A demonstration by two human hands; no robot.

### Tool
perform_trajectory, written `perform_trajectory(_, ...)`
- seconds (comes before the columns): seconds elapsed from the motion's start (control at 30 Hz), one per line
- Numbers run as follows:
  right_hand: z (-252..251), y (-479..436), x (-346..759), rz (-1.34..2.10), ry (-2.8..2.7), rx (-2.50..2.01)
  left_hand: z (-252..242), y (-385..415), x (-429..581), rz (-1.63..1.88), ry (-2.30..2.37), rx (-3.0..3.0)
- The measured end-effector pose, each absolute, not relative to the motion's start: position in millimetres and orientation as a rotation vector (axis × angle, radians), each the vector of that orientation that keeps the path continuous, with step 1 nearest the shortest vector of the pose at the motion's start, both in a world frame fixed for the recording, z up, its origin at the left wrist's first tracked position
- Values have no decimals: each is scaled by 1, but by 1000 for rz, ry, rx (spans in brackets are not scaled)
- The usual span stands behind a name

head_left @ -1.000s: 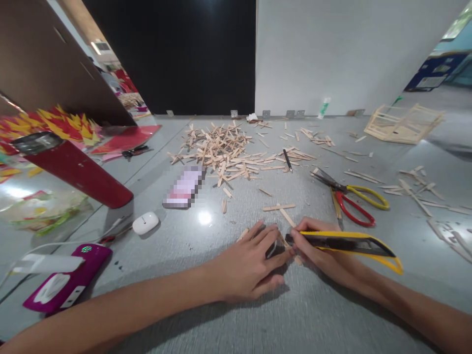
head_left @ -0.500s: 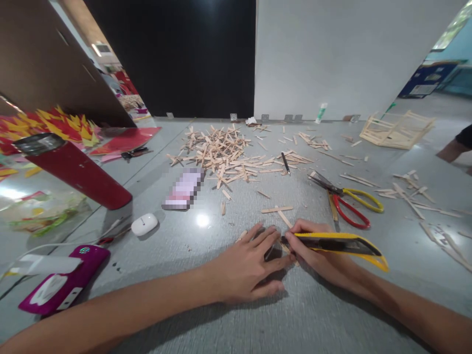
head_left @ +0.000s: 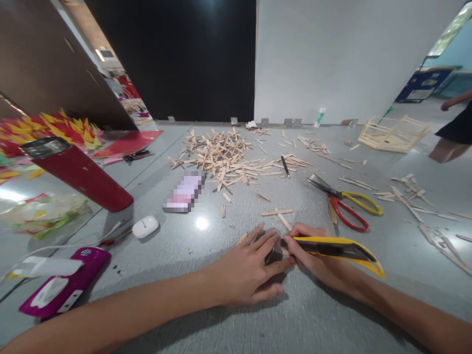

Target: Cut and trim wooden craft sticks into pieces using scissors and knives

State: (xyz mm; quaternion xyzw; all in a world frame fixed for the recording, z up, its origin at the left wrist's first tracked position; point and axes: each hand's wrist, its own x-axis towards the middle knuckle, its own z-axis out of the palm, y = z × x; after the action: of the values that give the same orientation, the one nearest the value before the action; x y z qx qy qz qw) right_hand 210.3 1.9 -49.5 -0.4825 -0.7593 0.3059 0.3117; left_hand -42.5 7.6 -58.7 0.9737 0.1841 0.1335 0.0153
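Observation:
My right hand [head_left: 308,246] is closed on a yellow and black utility knife [head_left: 335,247], whose front end points left toward my other hand. My left hand [head_left: 254,270] lies on the grey table with its fingers stretched out, the fingertips close to the knife's front end. Between the two hands runs a thin wooden stick [head_left: 283,221], partly hidden under the fingers. Its far end meets another stick [head_left: 267,213] that lies crosswise. Whether the blade touches the wood, I cannot make out.
A heap of wooden sticks [head_left: 221,152] lies ahead, with a black pen [head_left: 285,166] beside it. Scissors [head_left: 337,194] are to the right, a stick frame [head_left: 393,135] behind them. On the left are a phone [head_left: 184,191], mouse [head_left: 145,227], red flask [head_left: 81,174] and purple device [head_left: 66,282].
Both hands and the knife hold nearly the same place. The view has shifted slightly, and at the far right more of a person, including an arm, has come into sight.

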Motion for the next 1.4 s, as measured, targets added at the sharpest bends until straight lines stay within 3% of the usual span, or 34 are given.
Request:
perform_trajectory(0.37,-54,-3,198,599,-2091,-1301,-63,-1,-36,157,724,3078)
perform_trajectory(1.4,-55,-7,203,444,-2129,-1331,-66,0,-37,245,702,3148)
